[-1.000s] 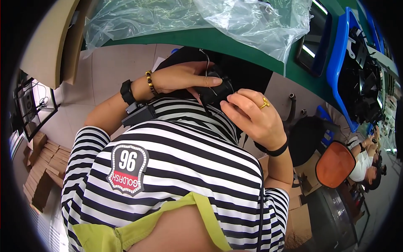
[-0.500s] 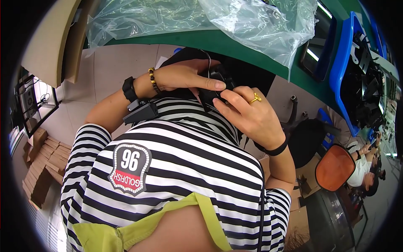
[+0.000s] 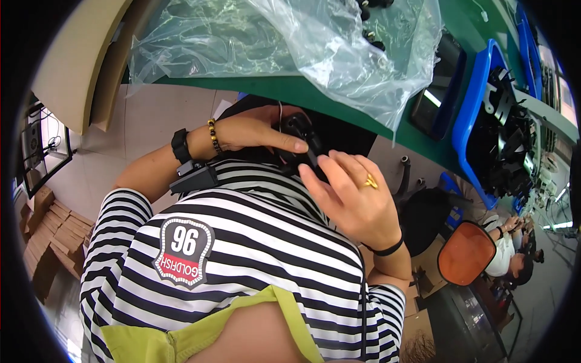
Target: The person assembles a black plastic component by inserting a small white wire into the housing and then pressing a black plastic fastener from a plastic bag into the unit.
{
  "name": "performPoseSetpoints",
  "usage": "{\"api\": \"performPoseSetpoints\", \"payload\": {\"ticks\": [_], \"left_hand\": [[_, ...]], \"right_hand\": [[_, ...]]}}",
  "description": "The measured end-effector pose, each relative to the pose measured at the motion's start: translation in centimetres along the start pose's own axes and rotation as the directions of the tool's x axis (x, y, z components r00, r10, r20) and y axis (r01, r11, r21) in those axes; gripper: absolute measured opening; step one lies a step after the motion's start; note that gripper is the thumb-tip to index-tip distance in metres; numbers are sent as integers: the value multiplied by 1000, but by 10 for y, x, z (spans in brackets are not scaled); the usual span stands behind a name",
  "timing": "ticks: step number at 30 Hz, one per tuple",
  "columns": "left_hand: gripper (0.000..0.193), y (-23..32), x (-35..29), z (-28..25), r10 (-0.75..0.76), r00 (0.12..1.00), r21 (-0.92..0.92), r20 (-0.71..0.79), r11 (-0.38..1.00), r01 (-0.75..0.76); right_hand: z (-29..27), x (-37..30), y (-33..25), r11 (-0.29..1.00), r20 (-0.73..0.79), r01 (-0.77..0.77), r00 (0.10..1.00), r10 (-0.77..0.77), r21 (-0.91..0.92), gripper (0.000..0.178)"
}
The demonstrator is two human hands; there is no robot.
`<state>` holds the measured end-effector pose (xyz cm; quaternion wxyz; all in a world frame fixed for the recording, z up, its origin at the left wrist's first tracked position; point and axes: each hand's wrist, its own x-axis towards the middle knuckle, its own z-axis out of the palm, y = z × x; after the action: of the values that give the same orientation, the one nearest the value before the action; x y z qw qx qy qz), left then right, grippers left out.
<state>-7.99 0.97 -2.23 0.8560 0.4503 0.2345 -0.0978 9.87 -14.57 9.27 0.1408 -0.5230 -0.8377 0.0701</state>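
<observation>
Black part [image 3: 301, 128]: I'm watching from afar through the head camera, and it's sitting between the two hands, off the bench [image 3: 272, 85] and just in front of the striped shirt [image 3: 260, 212].
Left hand [image 3: 257, 132]: it's gripping the part, thumb lying over it, the other fingers mostly hiding behind, so I'm not seeing the whole grip.
Right hand [image 3: 360, 193]: fingers are bending in, with thumb and fingertips sitting a bit apart at the part's near edge. I'm honestly not able to tell if they're pinching anything.
Wire [image 3: 280, 115]: a thin pale one is poking up beside the left hand; I'm not making out where it's ending.
Plastic sheet [image 3: 339, 54]: clear, crumpled, lying across the bench, small black pieces [image 3: 372, 39] showing at its far side.
Blue tray [image 3: 463, 139]: it's sitting off to the right, holding a heap of black bits [image 3: 508, 133].
Step in hand: I'm reading this as fiddly close-up work, left steadying, right fussing with the edge.
Next move: imo it's calling for a firm left grip and small, gentle fingertip work from the right, without snagging that wire.
</observation>
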Motion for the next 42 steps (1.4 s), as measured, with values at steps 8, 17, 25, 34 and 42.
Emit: {"api": "performPoseSetpoints", "payload": {"ticks": [8, 17, 25, 34, 42], "left_hand": [[52, 4, -2, 8, 167, 983, 133, 72, 976, -175], [59, 7, -8, 11, 226, 974, 254, 2, 942, -219], [63, 13, -2, 9, 219, 975, 304, -22, 931, -202], [60, 11, -1, 8, 195, 980, 375, -29, 911, -170], [60, 8, -4, 9, 256, 967, 419, -19, 880, -224]], "right_hand": [[-49, 50, 57, 903, -567, -422, 726, 389, 81, 20], [-23, 81, 104, 915, -231, -380, 886, 403, 138, 19], [-41, 64, 80, 832, -434, -346, 729, 530, 434, 23], [-1, 1, 16, 619, 103, -407, 879, 466, 672, 22], [36, 4, 14, 602, 44, -469, 810, 584, 646, 23]]}}
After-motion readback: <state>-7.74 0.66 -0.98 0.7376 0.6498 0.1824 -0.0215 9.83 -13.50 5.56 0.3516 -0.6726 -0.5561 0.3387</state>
